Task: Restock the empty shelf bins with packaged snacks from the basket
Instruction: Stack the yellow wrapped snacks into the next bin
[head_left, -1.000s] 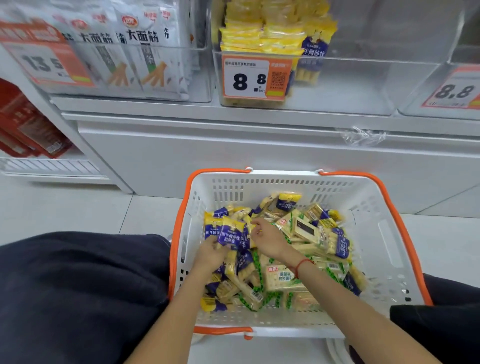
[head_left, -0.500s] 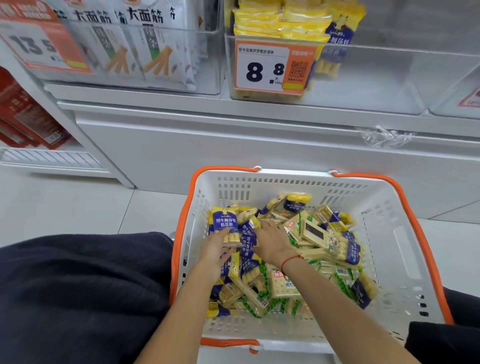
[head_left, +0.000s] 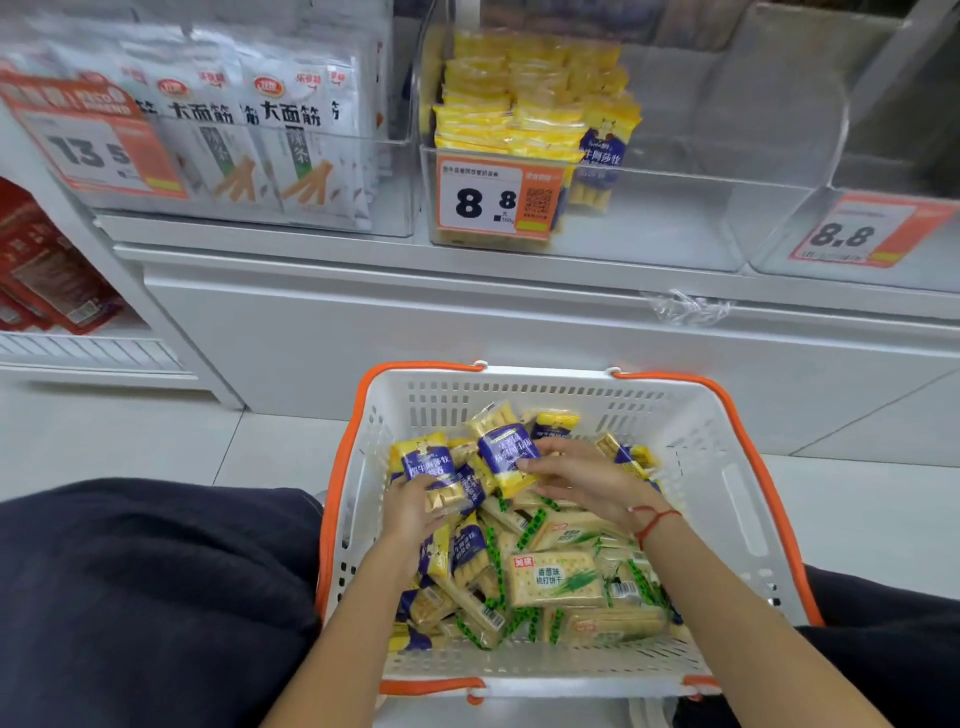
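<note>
Head view: inside the white basket (head_left: 727, 499) with orange rim, the left hand (head_left: 410, 512) grips a yellow-and-purple snack pack (head_left: 434, 470) at its lower end, fingers curled round it, the pack lifted above the loose heap. Just to its right, the right hand (head_left: 587, 480) pinches a second yellow-and-purple pack (head_left: 504, 449) by its right edge between thumb and fingertips, the pack tilted and touching the first. Green-printed cracker packs (head_left: 556, 579) lie below both hands.

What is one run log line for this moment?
left hand: holds blue-yellow packets | right hand: pinches blue-yellow packet | place: basket
</note>
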